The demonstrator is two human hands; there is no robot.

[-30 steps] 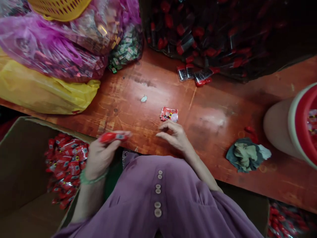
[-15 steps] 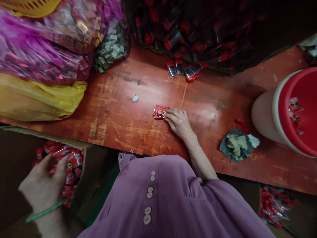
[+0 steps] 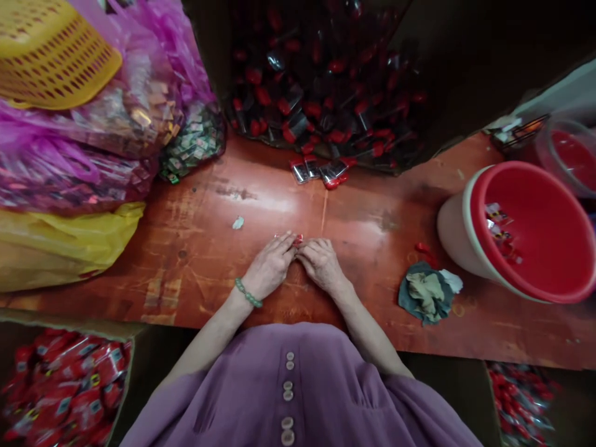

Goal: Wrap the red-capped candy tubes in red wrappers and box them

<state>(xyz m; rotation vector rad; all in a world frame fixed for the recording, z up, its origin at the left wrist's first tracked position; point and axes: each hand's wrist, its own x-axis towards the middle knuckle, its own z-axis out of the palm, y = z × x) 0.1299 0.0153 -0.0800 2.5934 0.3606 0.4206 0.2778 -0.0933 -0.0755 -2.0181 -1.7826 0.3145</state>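
My left hand (image 3: 269,267) and my right hand (image 3: 320,264) meet fingertip to fingertip on the red wooden table (image 3: 195,261). Between the fingers of both hands lies a small red packet (image 3: 297,239), mostly hidden under them. A green bead bracelet (image 3: 247,293) circles my left wrist. A purple buttoned garment (image 3: 298,391) fills the bottom of the view.
A cardboard box of red packets (image 3: 60,385) stands at the lower left. Pink and yellow bags (image 3: 69,186) and a yellow basket (image 3: 46,56) pile at the left. A dark bag of red-capped items (image 3: 321,87) sits behind. A red bucket (image 3: 526,230) and a crumpled cloth (image 3: 426,292) lie at the right.
My left hand came up from the box at the lower left and joined my right hand on the red packet. The view shifted so the bucket shows more.
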